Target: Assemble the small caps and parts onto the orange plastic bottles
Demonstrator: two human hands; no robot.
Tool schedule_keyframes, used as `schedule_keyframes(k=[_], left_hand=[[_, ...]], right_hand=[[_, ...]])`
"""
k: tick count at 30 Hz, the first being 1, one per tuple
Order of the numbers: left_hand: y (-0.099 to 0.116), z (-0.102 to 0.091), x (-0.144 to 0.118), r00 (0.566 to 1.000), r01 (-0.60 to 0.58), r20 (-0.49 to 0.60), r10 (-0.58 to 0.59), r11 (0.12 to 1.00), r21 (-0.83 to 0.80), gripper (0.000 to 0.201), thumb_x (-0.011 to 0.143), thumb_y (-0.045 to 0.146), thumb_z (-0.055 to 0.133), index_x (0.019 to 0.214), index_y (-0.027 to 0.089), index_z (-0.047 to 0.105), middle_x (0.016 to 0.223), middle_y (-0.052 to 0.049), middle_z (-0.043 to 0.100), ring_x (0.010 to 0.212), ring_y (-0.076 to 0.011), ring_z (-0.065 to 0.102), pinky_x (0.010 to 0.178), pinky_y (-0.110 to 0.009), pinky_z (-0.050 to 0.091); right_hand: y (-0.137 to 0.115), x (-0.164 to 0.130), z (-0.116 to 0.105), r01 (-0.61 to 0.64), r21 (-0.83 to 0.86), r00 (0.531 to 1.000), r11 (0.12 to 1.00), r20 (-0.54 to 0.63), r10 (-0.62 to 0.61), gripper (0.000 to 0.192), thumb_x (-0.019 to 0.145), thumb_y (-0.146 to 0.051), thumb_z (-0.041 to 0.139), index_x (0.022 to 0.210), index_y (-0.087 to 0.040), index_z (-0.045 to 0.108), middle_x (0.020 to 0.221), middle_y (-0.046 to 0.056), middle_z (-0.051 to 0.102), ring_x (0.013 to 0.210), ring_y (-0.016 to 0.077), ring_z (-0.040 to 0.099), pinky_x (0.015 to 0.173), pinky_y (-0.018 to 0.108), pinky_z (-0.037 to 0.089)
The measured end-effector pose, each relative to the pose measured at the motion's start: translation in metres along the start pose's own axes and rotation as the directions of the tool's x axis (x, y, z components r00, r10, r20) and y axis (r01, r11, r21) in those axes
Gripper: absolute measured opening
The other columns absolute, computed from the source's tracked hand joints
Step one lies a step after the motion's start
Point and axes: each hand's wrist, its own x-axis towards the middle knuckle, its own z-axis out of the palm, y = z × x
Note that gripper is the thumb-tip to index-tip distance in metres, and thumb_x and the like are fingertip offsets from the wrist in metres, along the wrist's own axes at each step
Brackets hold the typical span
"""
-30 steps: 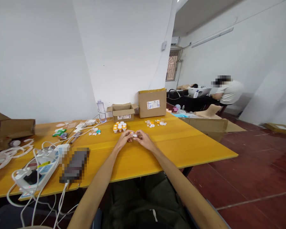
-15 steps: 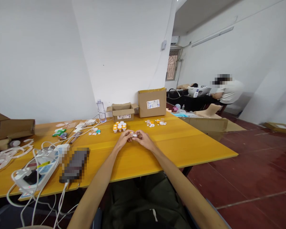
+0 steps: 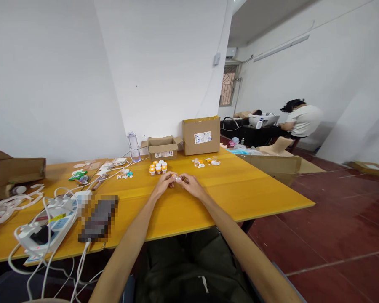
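My left hand [image 3: 164, 183] and my right hand [image 3: 190, 184] meet over the middle of the yellow table [image 3: 240, 189]. Together they pinch a small white and orange part [image 3: 177, 179] between the fingertips. Just beyond my hands stands a cluster of small white and orange containers [image 3: 158, 168]. More loose white and orange pieces [image 3: 206, 162] lie farther back to the right, in front of a closed cardboard box [image 3: 201, 135].
An open small carton [image 3: 162, 147] and a clear bottle [image 3: 134, 146] stand at the table's back. White cables and a power strip [image 3: 47, 216] crowd the left side, beside a brown box [image 3: 15, 170]. A person [image 3: 300, 120] sits at a desk far right.
My hands stay together on the small part with only slight finger movement. A hand at the far left edge by the brown box has gone from view.
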Motion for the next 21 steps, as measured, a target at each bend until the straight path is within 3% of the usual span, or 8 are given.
schedule_keyframes(k=[5,16,21], left_hand=[[0.0019,0.001,-0.0008,1.0,0.0,-0.002,0.0,1.0,-0.013,0.037,0.072,0.052,0.074,0.088,0.019,0.068,0.058,0.004,0.057,0.051,-0.01,0.051,0.052,-0.022,0.04],[-0.002,-0.0014,0.0003,1.0,0.014,-0.005,-0.014,1.0,0.025,0.036,0.075,0.051,0.071,0.09,0.019,0.068,0.059,0.004,0.058,0.054,-0.0118,0.055,0.053,-0.023,0.041],[-0.002,-0.0009,0.0006,1.0,0.012,0.001,-0.012,1.0,0.01,0.037,0.075,0.051,0.072,0.092,0.018,0.069,0.06,0.003,0.058,0.053,-0.0111,0.055,0.055,-0.023,0.042]], right_hand=[[0.0042,0.0015,0.0022,0.012,0.021,1.0,1.0,-0.001,-0.012,0.031,0.073,-0.044,0.072,0.092,-0.022,0.059,0.078,-0.002,0.066,0.066,0.0151,0.059,0.064,0.028,0.048],[-0.0008,-0.0003,-0.0013,0.02,-0.013,1.0,1.0,0.012,-0.02,0.031,0.084,-0.053,0.059,0.086,-0.022,0.063,0.077,0.0,0.067,0.066,0.0158,0.059,0.062,0.028,0.048],[0.0003,0.0006,0.0007,-0.009,-0.002,1.0,1.0,0.003,0.009,0.029,0.078,-0.049,0.066,0.088,-0.022,0.061,0.079,0.0,0.067,0.065,0.0154,0.058,0.063,0.028,0.047]])
